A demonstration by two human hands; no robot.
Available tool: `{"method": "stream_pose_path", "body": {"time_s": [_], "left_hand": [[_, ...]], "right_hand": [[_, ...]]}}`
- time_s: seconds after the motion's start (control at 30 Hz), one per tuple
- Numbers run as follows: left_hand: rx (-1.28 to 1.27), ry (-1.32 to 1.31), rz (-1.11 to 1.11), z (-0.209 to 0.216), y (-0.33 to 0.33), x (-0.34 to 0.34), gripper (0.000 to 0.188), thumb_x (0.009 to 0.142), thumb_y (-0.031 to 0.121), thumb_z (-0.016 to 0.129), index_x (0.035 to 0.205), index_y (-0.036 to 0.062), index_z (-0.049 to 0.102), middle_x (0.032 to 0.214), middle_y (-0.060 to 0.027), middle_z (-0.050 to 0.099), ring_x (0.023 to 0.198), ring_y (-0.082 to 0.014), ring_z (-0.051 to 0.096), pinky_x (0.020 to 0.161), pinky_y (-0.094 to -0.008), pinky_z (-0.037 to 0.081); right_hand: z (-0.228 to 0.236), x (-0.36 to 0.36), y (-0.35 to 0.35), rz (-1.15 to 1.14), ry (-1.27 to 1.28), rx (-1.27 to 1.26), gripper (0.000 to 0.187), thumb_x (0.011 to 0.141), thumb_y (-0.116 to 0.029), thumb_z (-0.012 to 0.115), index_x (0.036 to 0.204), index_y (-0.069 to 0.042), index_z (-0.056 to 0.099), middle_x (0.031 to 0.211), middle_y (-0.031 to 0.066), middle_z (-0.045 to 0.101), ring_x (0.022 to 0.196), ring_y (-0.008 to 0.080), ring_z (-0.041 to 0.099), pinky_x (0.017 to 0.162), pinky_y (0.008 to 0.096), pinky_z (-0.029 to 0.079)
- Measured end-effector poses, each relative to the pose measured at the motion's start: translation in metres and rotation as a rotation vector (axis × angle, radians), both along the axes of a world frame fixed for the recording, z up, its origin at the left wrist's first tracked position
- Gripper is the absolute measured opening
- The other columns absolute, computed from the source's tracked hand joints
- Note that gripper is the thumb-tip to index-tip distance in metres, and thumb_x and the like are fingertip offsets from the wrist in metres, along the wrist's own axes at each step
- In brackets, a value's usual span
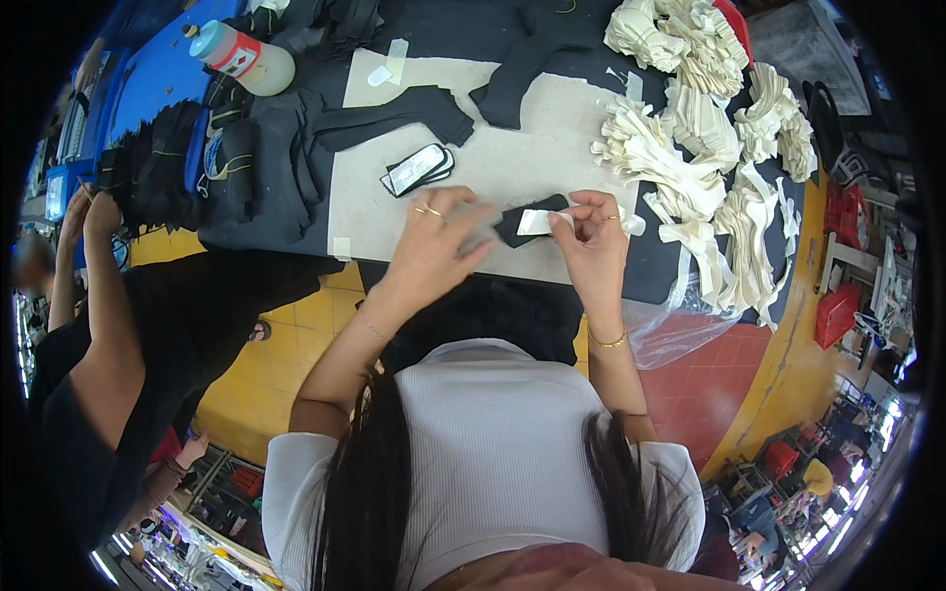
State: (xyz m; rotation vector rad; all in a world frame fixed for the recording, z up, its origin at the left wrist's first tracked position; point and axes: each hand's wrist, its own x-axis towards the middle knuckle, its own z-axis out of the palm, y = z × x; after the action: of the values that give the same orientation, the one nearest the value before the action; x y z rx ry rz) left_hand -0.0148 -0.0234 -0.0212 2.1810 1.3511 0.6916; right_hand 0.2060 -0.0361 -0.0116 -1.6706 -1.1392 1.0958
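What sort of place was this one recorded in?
Most likely a garment workshop or sewing factory: bundled cream fabric pieces and stacked dark fabric pieces lie on the table, and a co-worker is beside it at the left.

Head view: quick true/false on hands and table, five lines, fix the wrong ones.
1. The right hand holds a small white piece. True.
2. The bottle is in the left hand. False: it is apart from that hand, at the upper left.
3. The black-and-white pieces lie on the beige sheet. True.
4. The cream strips are left of the bottle. False: they are to its right.
5. A bracelet circles the right wrist. True.
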Motion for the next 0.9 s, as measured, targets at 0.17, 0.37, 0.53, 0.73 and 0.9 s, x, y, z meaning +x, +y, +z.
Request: {"method": "stream_pose_path", "body": {"time_s": [0.17,0.37,0.53,0.73,0.9], "left_hand": [[0.063,0.009,-0.145,-0.007,-0.010,0.015,0.049,0.075,0.019,0.083,0.122,0.0200,0.069,0.124,-0.0074,0.054,0.115,-0.0305,0.050,0.099,-0.0431,0.041],[0.054,0.047,-0.181,-0.010,-0.011,0.019,0.054,0.075,0.024,0.083,0.126,0.0218,0.068,0.126,-0.0086,0.052,0.115,-0.0314,0.050,0.099,-0.0431,0.039],[0.050,0.069,-0.188,-0.011,-0.010,0.020,0.056,0.076,0.027,0.083,0.129,0.0219,0.066,0.126,-0.0101,0.052,0.115,-0.0318,0.049,0.099,-0.0435,0.039],[0.042,0.091,-0.183,-0.012,-0.008,0.021,0.056,0.075,0.028,0.083,0.129,0.0218,0.066,0.124,-0.0102,0.052,0.114,-0.0321,0.049,0.098,-0.0444,0.039],[0.117,0.122,-0.195,-0.014,-0.006,0.022,0.057,0.076,0.030,0.081,0.129,0.0212,0.063,0.119,-0.0101,0.054,0.110,-0.0308,0.051,0.092,-0.0439,0.040]], "right_hand": [[-0.002,-0.002,0.005,0.025,-0.083,-0.017,0.030,0.087,-0.002,0.073,0.111,0.000,0.056,0.083,0.0047,0.068,0.068,0.0061,0.061,0.059,0.0214,0.046],[-0.002,-0.002,0.006,0.034,-0.121,-0.016,0.026,0.087,-0.003,0.072,0.109,0.000,0.058,0.082,0.0067,0.068,0.068,0.0111,0.063,0.061,0.0255,0.049],[-0.004,-0.002,0.006,0.032,-0.095,-0.015,0.026,0.087,-0.003,0.072,0.109,0.000,0.058,0.083,0.0054,0.067,0.069,0.0090,0.061,0.061,0.0238,0.048],[-0.005,-0.003,0.005,0.047,-0.120,-0.016,0.028,0.088,-0.002,0.072,0.111,0.001,0.056,0.084,0.0029,0.066,0.071,0.0056,0.059,0.061,0.0209,0.046],[-0.003,0.001,0.002,0.053,-0.190,0.015,0.028,0.089,-0.004,0.073,0.112,0.000,0.057,0.083,0.0033,0.066,0.072,0.0069,0.060,0.063,0.0223,0.047]]}}
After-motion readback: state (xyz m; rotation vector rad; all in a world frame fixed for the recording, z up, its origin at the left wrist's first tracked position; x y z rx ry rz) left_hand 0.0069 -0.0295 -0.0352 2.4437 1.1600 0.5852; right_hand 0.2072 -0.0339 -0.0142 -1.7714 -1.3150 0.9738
